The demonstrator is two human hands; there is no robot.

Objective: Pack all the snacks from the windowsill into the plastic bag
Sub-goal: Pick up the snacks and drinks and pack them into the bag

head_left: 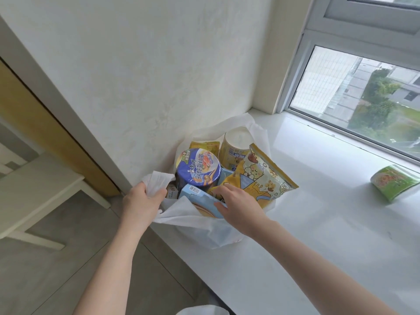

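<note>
A white plastic bag (213, 235) stands open at the left end of the white windowsill (318, 223), against the wall. Inside it are a blue noodle cup (197, 170), a yellow cup on its side (234, 146), a yellow popcorn packet (263, 176) and a light blue box (200, 198). My left hand (142, 201) grips the bag's left handle. My right hand (238, 203) holds the light blue box at the bag's mouth, with thumb and fingers round its end. A green noodle cup (395, 183) lies on its side on the sill, far to the right.
The window (363, 92) runs along the sill's far edge. A pale table (41, 194) stands on the grey floor to the left, below a wooden door frame (45, 119). A bit of white plastic (202, 310) shows at the bottom edge.
</note>
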